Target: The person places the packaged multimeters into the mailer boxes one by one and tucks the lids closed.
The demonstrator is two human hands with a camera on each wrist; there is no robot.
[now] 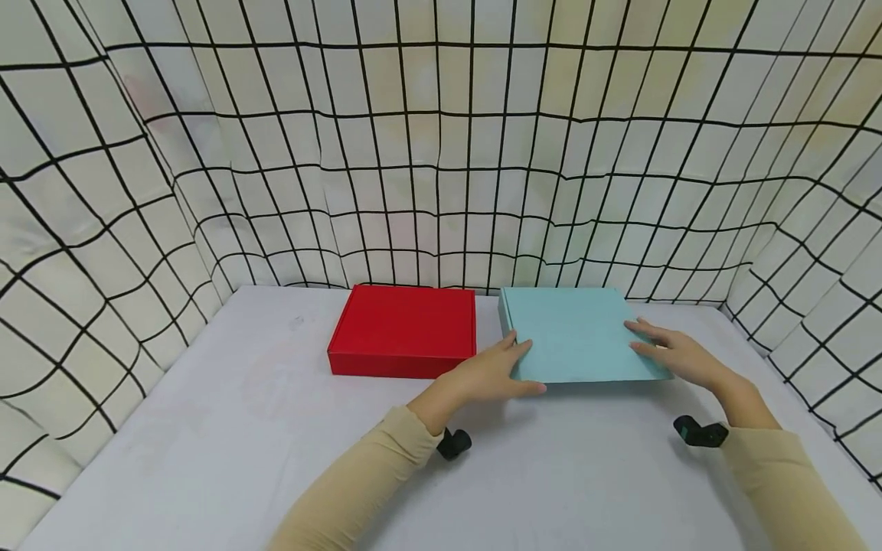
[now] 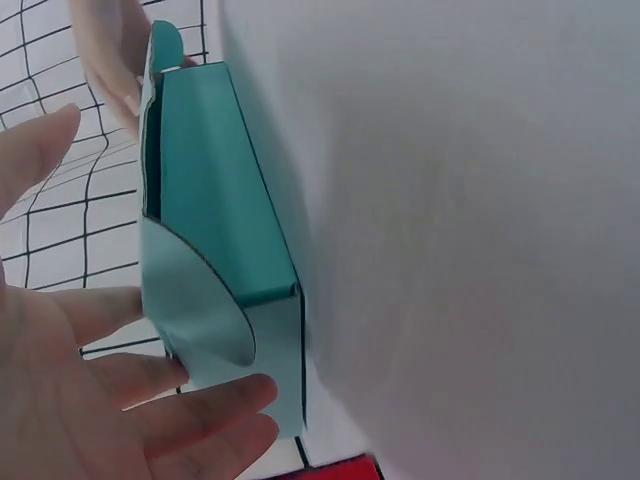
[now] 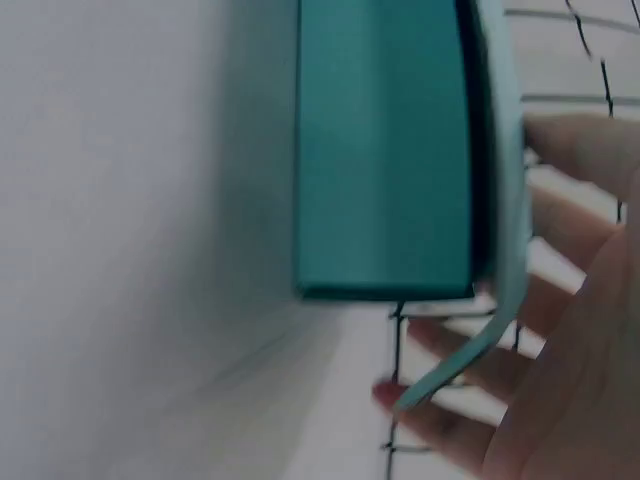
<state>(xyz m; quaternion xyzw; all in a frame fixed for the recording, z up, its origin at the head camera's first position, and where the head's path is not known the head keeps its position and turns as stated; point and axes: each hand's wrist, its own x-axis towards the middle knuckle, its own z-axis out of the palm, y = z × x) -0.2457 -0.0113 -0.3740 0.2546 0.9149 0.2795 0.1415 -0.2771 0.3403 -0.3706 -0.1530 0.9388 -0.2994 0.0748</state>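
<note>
A light blue cardboard box [image 1: 575,337] sits at the back right of the white table. Its lid stands a little raised at the front, and a rounded side flap [image 2: 195,290] hangs outside the box wall in the left wrist view. My left hand [image 1: 485,373] is at the front left corner, its fingers spread along the flap and side. My right hand [image 1: 682,356] rests its fingertips at the lid's right edge. In the right wrist view its fingers lie loosely bent around another flap [image 3: 455,365], which curves away from the box. The inside is hidden by the lid and front wall.
Left of the blue box lies a closed red box [image 1: 406,329], a narrow gap between them. Behind and at both sides rise white walls with a black grid net [image 1: 437,168]. Black wrist cameras [image 1: 699,432] stick out below both wrists.
</note>
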